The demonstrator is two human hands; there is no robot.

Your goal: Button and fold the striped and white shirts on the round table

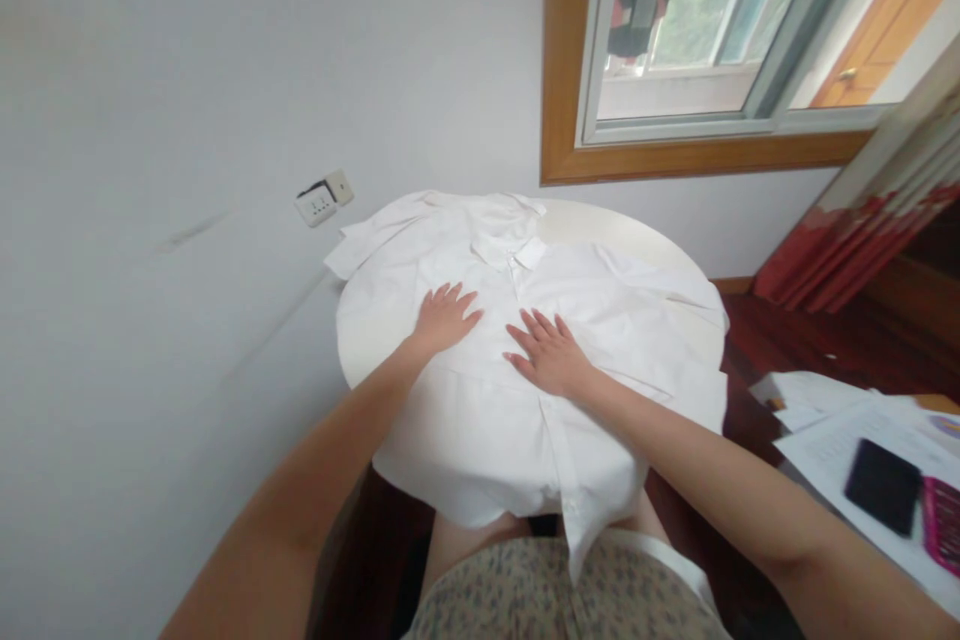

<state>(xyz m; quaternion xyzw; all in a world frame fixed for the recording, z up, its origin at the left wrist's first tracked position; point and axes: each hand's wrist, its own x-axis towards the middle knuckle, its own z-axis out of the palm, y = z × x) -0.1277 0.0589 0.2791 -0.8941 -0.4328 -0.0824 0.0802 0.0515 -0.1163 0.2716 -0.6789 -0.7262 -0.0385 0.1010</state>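
Observation:
A white button-up shirt (480,430) lies spread over a round white table (600,220), its collar toward the wall and its lower hem hanging over the near edge. The sleeves reach out to both sides of the tabletop. My left hand (446,317) rests flat on the left front of the shirt, fingers spread. On the other side of the button strip, my right hand (551,352) also lies flat on the cloth with its fingers apart. Neither hand grips the fabric.
Behind the table stands a pale wall with a socket (318,206) and a wood-framed window (562,70). A red and cream curtain (840,220) hangs at the right. Papers (817,440), a black phone-like slab (883,486) and a pink calculator-like object (942,522) lie at lower right.

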